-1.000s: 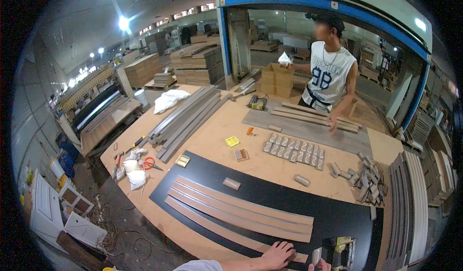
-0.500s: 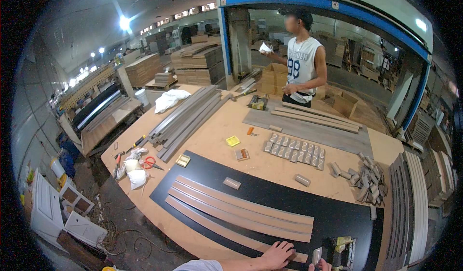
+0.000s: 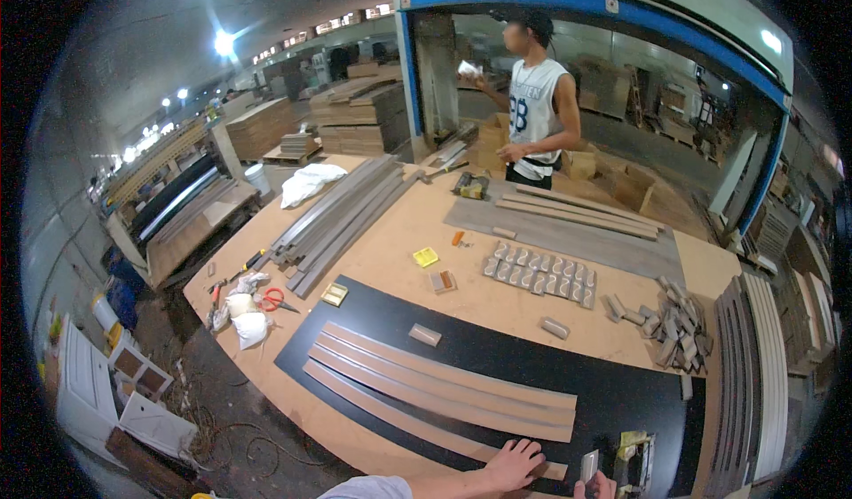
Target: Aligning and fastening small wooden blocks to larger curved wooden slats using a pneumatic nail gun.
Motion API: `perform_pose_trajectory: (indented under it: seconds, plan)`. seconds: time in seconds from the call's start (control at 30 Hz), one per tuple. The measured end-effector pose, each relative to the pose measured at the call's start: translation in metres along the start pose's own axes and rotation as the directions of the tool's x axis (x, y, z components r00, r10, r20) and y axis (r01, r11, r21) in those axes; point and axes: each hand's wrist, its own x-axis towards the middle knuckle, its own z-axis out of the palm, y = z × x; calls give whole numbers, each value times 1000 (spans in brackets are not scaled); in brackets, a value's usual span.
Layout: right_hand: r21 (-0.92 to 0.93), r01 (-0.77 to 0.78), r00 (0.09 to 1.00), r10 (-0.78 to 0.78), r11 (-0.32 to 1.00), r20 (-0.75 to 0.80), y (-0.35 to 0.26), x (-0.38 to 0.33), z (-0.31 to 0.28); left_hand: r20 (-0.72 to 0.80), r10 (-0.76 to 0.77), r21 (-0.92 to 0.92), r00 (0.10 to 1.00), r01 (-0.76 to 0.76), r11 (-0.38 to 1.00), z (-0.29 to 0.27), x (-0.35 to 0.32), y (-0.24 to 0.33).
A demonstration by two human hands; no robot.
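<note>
My left hand (image 3: 515,465) lies with its fingers spread over the right end of the nearest wooden strip (image 3: 404,419), on a black board (image 3: 497,366). Beside it at the lower edge, my right hand (image 3: 601,488) pinches a small wooden block (image 3: 589,465), held upright just past the strip's end. Part of that hand is cut off by the picture edge. Several more long tan strips (image 3: 444,382) lie side by side farther up the board. A nail gun (image 3: 635,463), partly yellow, rests right of my right hand.
A loose block (image 3: 425,335) lies on the board; a heap of blocks (image 3: 679,330) is at right. Rows of blocks with curled glue-like marks (image 3: 540,273) stand beyond. Grey slats (image 3: 342,220), red scissors (image 3: 277,299) and white bags (image 3: 251,326) sit left. Across the table stands a co-worker (image 3: 537,100).
The block in my right hand has shifted slightly up and right. My left hand stays on the strip. The co-worker has moved a little left, with the white thing in their hand higher.
</note>
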Motion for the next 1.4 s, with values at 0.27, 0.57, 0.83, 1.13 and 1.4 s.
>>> perform_pose_trajectory:
  seconds: [0.27,0.57,0.83,1.13,1.4]
  plan:
    - [-32,192,981,-193,981,-32,18,32,2,11,-29,-226,1000,31,974,-49,11,-25]
    - [-146,228,958,-195,963,209,25,34,7,-23,-67,-299,997,58,953,-78,2,-19]
    - [-201,297,892,-196,934,408,27,40,25,-6,18,-241,1000,-19,970,-58,4,-18]
    - [-119,285,869,-204,951,451,41,54,25,-23,43,-228,999,-47,973,-27,21,-8]
    - [-102,257,885,-192,961,424,50,55,27,75,-149,-292,986,165,942,-58,32,-13]
